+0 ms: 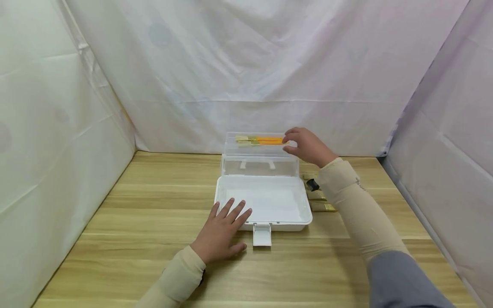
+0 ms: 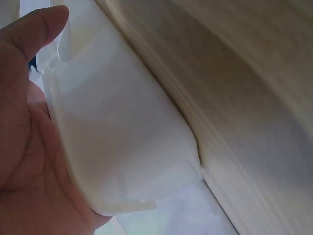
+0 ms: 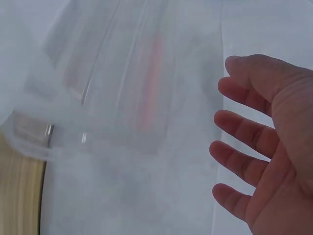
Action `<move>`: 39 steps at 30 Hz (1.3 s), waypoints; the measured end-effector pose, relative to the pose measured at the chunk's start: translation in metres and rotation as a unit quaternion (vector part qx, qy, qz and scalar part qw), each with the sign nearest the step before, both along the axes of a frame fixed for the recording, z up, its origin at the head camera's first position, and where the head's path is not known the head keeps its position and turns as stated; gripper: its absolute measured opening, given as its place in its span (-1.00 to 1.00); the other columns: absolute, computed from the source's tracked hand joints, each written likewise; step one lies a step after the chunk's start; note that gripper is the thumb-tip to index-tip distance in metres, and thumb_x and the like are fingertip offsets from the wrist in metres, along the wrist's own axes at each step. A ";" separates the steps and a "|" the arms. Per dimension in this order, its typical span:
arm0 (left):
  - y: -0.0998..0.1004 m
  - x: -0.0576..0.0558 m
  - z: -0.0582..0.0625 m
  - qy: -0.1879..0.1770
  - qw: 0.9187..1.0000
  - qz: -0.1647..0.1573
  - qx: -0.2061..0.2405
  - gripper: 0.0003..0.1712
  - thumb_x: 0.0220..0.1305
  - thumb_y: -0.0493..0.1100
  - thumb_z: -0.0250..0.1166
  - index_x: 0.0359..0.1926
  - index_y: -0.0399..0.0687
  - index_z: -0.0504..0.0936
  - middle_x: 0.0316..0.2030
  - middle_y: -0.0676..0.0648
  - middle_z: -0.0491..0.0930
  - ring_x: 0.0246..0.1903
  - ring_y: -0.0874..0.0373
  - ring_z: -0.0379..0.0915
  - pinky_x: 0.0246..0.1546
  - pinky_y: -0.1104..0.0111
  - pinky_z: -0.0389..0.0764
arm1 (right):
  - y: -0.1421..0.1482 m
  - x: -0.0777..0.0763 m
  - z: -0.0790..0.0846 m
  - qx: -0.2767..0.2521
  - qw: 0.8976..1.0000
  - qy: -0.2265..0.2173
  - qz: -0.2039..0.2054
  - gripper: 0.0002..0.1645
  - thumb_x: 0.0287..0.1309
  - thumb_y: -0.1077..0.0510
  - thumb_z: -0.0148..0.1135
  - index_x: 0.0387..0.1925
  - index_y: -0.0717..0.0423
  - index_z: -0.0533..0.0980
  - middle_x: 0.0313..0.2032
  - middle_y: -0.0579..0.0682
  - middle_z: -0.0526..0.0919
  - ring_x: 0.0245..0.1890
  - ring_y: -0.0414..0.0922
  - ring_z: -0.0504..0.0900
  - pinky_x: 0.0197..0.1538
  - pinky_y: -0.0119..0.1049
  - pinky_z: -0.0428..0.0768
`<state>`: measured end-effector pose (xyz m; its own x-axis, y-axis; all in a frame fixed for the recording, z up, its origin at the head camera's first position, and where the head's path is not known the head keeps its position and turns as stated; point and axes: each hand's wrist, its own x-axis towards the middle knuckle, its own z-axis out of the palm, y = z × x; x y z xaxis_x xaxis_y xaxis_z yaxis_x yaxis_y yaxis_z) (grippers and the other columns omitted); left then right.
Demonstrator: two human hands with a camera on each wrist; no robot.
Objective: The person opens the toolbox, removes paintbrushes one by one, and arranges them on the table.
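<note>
A white plastic box [image 1: 273, 199] lies on the table with its translucent lid [image 1: 231, 164] swung up at the back. In the translucent tray [image 1: 230, 149] beyond it are orange-handled paintbrushes [image 1: 265, 141] with pale bristles. Fingers spread, my left hand [image 1: 217, 237] rests on the box's front left corner; the left wrist view has the palm against the box's outer wall [image 2: 122, 127]. My right hand [image 1: 308, 147] is over the tray's right end, by the brush handles. Seen from the right wrist, its fingers [image 3: 244, 127] are loosely bent and hold nothing.
More brushes [image 1: 317, 207] lie on the table right of the box, partly hidden by my right forearm. A white latch [image 1: 262, 237] hangs at the box's front. White cloth [image 1: 262, 64] encloses the wooden table [image 1: 154, 222] at the back and both sides.
</note>
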<state>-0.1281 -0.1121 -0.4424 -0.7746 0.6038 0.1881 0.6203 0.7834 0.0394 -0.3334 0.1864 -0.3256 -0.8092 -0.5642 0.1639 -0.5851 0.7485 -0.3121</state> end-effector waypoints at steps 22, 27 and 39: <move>0.004 0.002 -0.003 -0.001 1.000 -0.012 0.009 0.02 0.13 0.30 0.35 0.52 0.07 0.21 0.49 -0.10 0.14 0.47 -0.19 -0.04 0.33 -0.24 0.04 | -0.043 -0.055 -0.011 0.014 0.997 -0.075 -0.032 -0.64 0.37 0.12 0.20 0.12 0.18 0.58 0.25 0.14 0.43 0.33 0.11 0.30 0.35 0.01 0.27; 0.001 0.004 -0.004 -0.001 1.000 0.002 0.009 0.01 0.11 0.30 0.35 0.51 0.09 0.23 0.50 -0.08 0.14 0.48 -0.17 -0.06 0.34 -0.23 0.02 | -0.059 -0.066 -0.017 0.022 0.996 -0.083 -0.030 -0.66 0.39 0.12 0.18 0.10 0.15 0.60 0.23 0.12 0.45 0.31 0.09 0.32 0.36 -0.02 0.26; 0.001 0.007 -0.002 -0.002 1.000 0.005 0.011 0.02 0.11 0.30 0.36 0.52 0.09 0.22 0.50 -0.08 0.14 0.48 -0.16 -0.07 0.34 -0.23 0.02 | -0.076 -0.081 -0.029 0.065 0.993 -0.088 -0.038 -0.73 0.37 0.17 0.20 0.02 0.11 0.66 0.14 0.08 0.55 0.22 0.06 0.42 0.31 -0.07 0.35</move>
<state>-0.1211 -0.1107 -0.4448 -0.7813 0.5919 0.1979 0.6124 0.7883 0.0600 -0.4142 0.1100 -0.3547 -0.8595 -0.5082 -0.0544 -0.4709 0.8288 -0.3023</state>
